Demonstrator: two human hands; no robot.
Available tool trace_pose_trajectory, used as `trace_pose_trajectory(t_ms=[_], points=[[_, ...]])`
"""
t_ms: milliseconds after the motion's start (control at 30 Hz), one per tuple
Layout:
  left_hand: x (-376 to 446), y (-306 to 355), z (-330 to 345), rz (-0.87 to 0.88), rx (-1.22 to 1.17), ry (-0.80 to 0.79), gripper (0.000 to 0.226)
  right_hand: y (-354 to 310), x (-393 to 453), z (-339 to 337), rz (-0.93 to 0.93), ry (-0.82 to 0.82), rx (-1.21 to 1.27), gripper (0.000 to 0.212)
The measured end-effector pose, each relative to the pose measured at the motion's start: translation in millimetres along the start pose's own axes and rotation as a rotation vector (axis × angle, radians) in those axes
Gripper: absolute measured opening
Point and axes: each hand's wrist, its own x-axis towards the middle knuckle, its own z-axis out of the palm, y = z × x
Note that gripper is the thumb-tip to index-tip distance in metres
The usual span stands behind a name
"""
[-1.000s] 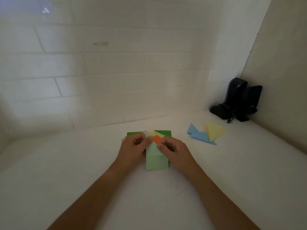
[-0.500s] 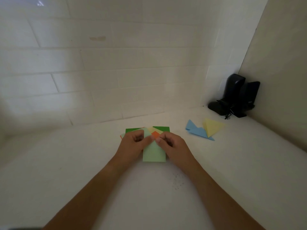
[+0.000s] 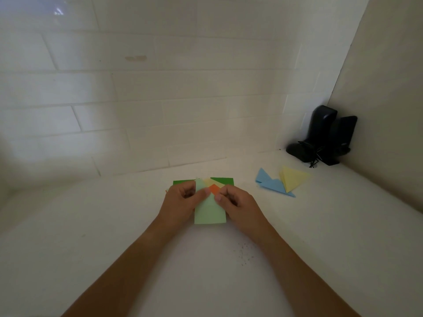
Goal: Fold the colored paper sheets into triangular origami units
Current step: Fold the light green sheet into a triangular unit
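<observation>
**Two hands on a light green paper**

In the middle of the white worktop [image 3: 91,225]: a light green sheet [image 3: 209,213], lying flat, with its near edge toward the person. Gripped by both hands at its far part. Left hand [image 3: 180,202] on the left side, fingers curled, thumb tip pressed on the paper. Right hand [image 3: 238,204] on the right side, fingers curled too, thumb on the paper near the middle. Thumb tips close together, almost touching.

Under the far end of the light green sheet: a small pile of other sheets [image 3: 223,181], dark green, pale yellow and a bit of orange peeking out between the thumbs.

Toward the right back corner of the worktop: folded blue triangles [image 3: 273,185] lying flat, with a folded yellow triangle [image 3: 293,179] touching them and partly on top.

Right in that back corner, against the walls: two dark speakers [image 3: 327,136] standing upright, with a tangle of black cord at their feet.

Nearer the front edge, right of the middle: tiny dark crumbs [image 3: 245,255] on the worktop.
</observation>
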Motion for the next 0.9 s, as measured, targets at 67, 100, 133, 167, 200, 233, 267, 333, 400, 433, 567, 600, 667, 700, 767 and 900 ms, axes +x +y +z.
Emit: trace_pose_trajectory(t_ms=[67,100,133,167,200,233,267,333,400,433,567,600,667,700,767,900], points=[[0.0,-0.7,0.3,0.0,0.01,-0.001,0.023,0.3,0.5,-0.1,0.003,0.007,-0.007,0.022],[0.5,-0.6,0.3,-0.001,0.015,0.008,0.028,0.4,0.7,0.1,0.006,0.01,-0.011,0.022],[1.0,-0.3,-0.4,0.001,0.013,0.019,0.029,0.2,0.4,0.3,0.006,0.008,-0.011,0.022],[1.9,0.0,-1.3,0.005,0.005,0.03,0.027,0.2,0.4,0.6,0.006,0.005,-0.008,0.021],[2.7,0.1,-2.4,0.009,0.0,0.035,0.024,0.2,-0.1,0.7,0.001,0.001,-0.005,0.021],[3.3,0.2,-3.3,0.014,-0.002,0.036,0.023,0.3,-0.3,0.8,-0.004,-0.001,-0.008,0.021],[3.3,0.8,-3.7,0.021,-0.005,0.026,0.023,-0.2,-0.8,0.8,-0.01,-0.005,-0.015,0.022],[2.4,1.2,-2.9,0.024,-0.011,-0.004,0.023,-1.1,-1.7,1.0,-0.015,-0.018,-0.023,0.024],[0.6,2.5,-0.3,0.013,-0.018,-0.025,0.019,-1.0,-2.3,0.6,-0.028,-0.032,-0.025,0.024],[-0.4,3.5,1.1,0.005,-0.023,-0.042,0.018,-0.9,-2.4,0.3,-0.039,-0.036,-0.027,0.022],[-0.9,2.1,2.7,-0.001,-0.019,-0.055,0.025,-1.7,-2.4,-0.5,-0.07,-0.046,-0.05,0.019],[-0.4,2.3,2.5,0.002,-0.014,-0.042,0.024,-2.2,-2.4,-0.5,-0.071,-0.047,-0.051,0.019],[-0.1,3.7,1.9,0.018,-0.003,-0.027,0.019,-2.9,-2.8,-0.3,-0.076,-0.05,-0.044,0.019],[-0.7,4.8,1.8,0.028,0.0,-0.028,0.018,-3.1,-3.0,-0.2,-0.079,-0.053,-0.039,0.018],[-1.8,6.1,2.0,0.042,0.003,-0.035,0.019,-3.6,-3.1,-0.2,-0.082,-0.059,-0.033,0.017],[-2.7,5.3,3.0,0.065,0.04,-0.059,0.024,-5.4,-3.4,-0.7,-0.084,-0.051,-0.052,0.019]])
